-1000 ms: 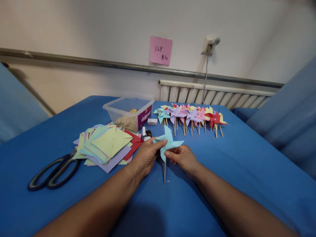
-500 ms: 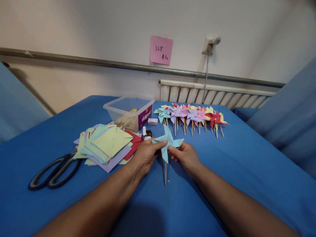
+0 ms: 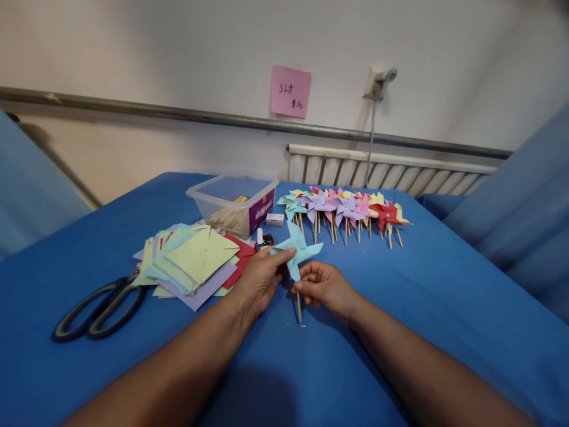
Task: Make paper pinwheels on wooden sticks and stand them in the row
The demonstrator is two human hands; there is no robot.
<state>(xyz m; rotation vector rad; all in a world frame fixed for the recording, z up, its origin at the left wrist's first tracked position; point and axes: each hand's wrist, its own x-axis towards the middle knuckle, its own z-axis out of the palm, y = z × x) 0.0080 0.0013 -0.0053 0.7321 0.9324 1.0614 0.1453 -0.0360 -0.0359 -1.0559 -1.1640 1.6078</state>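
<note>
A light blue paper pinwheel (image 3: 299, 250) is held up in front of me on a thin wooden stick (image 3: 299, 311). My left hand (image 3: 265, 274) grips the pinwheel from the left, its thumb pressed on the paper near the centre. Just below the blades, my right hand (image 3: 326, 287) pinches the stick between thumb and fingers. Behind my left hand lies a small dark-and-white object (image 3: 265, 240), partly covered. A small white box (image 3: 274, 220) sits beyond it.
At left, a pile of coloured paper squares (image 3: 200, 261) lies beside black-handled scissors (image 3: 100, 308). A clear plastic tub (image 3: 200, 204) holds wooden sticks. Several finished pinwheels (image 3: 347, 207) lie in a row at the back right of the blue-covered table (image 3: 427, 302), near a radiator (image 3: 391, 169).
My right hand has moved from the pinwheel's blade down to the stick and closed on it. The pinwheel has shifted slightly left and up and turned a little.
</note>
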